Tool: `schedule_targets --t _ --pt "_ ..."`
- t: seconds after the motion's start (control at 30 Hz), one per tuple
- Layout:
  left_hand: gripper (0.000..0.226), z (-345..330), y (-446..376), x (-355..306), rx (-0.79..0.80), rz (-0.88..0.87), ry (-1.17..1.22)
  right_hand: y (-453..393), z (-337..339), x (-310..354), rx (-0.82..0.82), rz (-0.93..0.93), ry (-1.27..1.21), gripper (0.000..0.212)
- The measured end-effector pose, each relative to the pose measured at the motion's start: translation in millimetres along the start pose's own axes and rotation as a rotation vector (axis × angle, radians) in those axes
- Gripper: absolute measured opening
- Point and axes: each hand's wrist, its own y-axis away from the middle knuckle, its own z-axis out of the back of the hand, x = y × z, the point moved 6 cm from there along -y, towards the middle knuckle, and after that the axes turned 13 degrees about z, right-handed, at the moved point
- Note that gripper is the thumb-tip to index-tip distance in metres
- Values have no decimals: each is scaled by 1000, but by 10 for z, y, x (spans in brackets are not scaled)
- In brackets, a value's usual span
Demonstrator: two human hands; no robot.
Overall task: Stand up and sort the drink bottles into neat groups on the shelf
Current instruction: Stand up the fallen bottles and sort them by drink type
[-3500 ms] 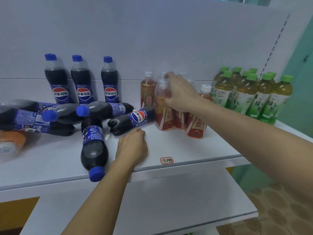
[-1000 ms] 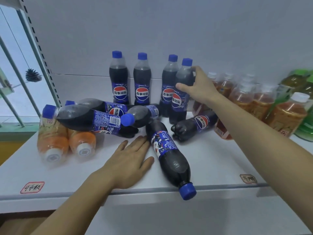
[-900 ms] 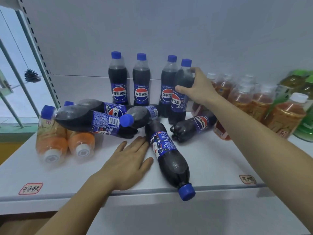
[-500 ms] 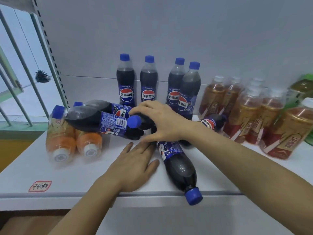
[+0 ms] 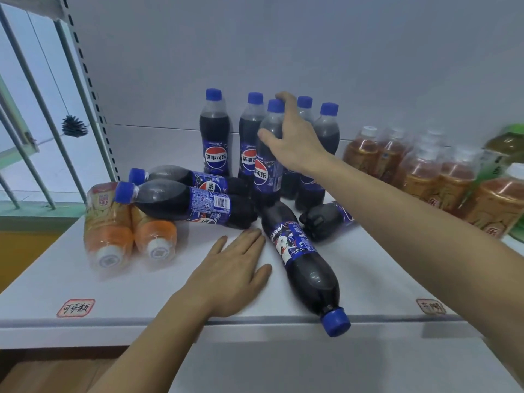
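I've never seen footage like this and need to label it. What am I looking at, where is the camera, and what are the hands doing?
There is no machine here: a person wears a wide-angle camera on the head, looking down at their own two hands. They stand at a white shelf. The right hand grips an upright cola bottle among four other standing colas. The left hand rests flat on the shelf, holding nothing. Several colas lie on their sides; one has its cap past the front edge. Two orange drinks lie at the left. Brown tea bottles stand at the right, with green bottles blurred beyond.
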Motion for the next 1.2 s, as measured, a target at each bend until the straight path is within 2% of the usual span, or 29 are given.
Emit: schedule_targets --t 0.23,0.37,0.47,0.53,0.7,0.8,0.93,1.0,1.1,1.2 --pt "66 13 13 -8 3 3 16 82 72 14 17 5 61 77" --pt "66 19 19 -6 -4 11 19 489 284 67 -42 120 82 60" --pt "65 23 10 -19 -16 10 9 1042 290 98 157 205 64 44" --pt "65 23 10 -24 -5 13 8 1417 247 98 328 181 24 47" --pt "65 23 -1 -35 0 17 16 2011 225 111 585 202 88 96" --pt "65 23 10 -43 -3 18 25 2198 209 232 699 253 117 99" --pt "64 46 38 -50 4 19 39 2202 187 411 637 435 181 79" --pt "63 60 46 -49 9 19 46 2118 266 443 560 378 20 67" --pt "62 72 52 -53 9 6 59 1829 447 496 306 236 -209 61" --pt "60 75 56 -51 4 -6 67 1406 454 502 116 134 -213 52"
